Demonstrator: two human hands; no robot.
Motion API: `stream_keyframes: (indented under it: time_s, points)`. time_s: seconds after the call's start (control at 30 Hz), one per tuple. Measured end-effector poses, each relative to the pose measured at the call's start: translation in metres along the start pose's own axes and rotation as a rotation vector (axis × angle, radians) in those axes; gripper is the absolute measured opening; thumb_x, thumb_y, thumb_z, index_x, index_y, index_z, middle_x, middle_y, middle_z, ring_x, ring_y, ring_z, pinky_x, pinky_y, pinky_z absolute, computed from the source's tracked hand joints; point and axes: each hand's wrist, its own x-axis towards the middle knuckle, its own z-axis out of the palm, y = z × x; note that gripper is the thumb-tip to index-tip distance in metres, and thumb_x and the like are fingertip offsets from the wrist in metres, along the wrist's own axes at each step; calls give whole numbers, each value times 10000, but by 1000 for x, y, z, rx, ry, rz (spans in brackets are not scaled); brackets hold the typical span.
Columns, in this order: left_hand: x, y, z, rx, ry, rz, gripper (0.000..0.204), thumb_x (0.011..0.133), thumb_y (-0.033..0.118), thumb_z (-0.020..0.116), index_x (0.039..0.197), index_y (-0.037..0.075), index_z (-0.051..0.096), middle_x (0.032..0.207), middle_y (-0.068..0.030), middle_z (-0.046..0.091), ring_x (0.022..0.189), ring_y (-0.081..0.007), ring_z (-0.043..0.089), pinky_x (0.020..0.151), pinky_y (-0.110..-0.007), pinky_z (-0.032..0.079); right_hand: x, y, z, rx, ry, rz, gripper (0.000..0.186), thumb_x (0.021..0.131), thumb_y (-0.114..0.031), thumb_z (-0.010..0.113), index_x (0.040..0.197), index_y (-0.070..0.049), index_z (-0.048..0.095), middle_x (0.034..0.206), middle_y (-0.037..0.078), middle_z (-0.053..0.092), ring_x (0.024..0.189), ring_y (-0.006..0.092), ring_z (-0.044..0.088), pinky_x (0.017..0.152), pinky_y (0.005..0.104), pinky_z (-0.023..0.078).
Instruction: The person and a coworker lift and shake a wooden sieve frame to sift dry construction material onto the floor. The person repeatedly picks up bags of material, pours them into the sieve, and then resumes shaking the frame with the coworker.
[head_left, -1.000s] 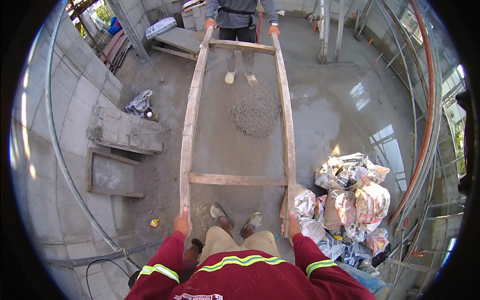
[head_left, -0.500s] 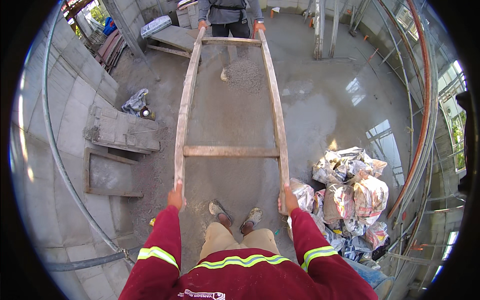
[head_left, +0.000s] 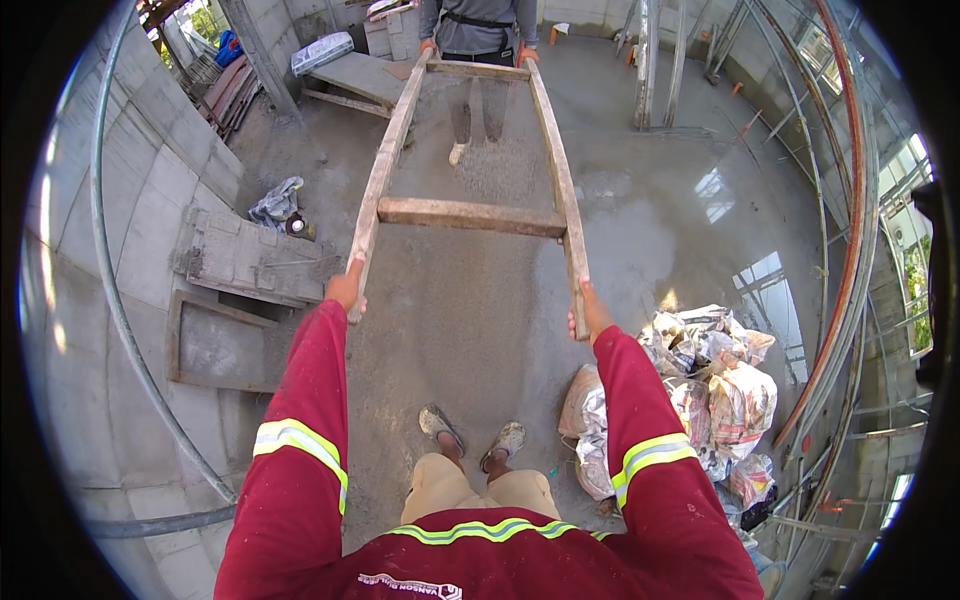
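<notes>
Wood-framed mesh screen [head_left: 470, 215]: aloft, co-worker [head_left: 480, 32] at far end | left hand [head_left: 344, 288], right hand [head_left: 594, 309]: fingers wrapped round near rail-ends [head_left: 577, 264] | grey grit [head_left: 503, 172] blurred atop, judged unfinished; share done: cannot tell

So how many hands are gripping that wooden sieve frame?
4. Your left hand and your right hand hold the near ends of the wooden sieve frame; the co-worker's right hand and the co-worker's left hand hold the far ends.
</notes>
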Motion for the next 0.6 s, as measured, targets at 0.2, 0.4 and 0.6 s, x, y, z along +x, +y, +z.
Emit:
stream_keyframes:
  time_s: [0.2,0.4,0.6]
  points:
    - [-43,-115,16,14,11,-49,962,903,812,496,1108,-112,667,648,-170,638,528,-267,643,486,-432,501,-43,113,-9,-11,75,73,757,886,-834,516,878,-80,584,696,48,564,547,183,573,504,359,520]
    - [-213,-279,63,-117,14,-99,879,957,739,494,1107,-110,667,631,-165,632,531,-257,653,503,-395,511,-153,295,-84,96,134,217,682,984,-711,466,975,-46,618,696,88,608,515,213,586,478,377,511]
    - [-118,-230,47,-42,-2,-85,1026,914,798,503,1169,-191,611,733,-231,668,563,-311,677,519,-428,533,-87,234,-53,83,80,182,756,903,-800,533,938,-51,629,713,78,609,541,213,592,493,380,507]
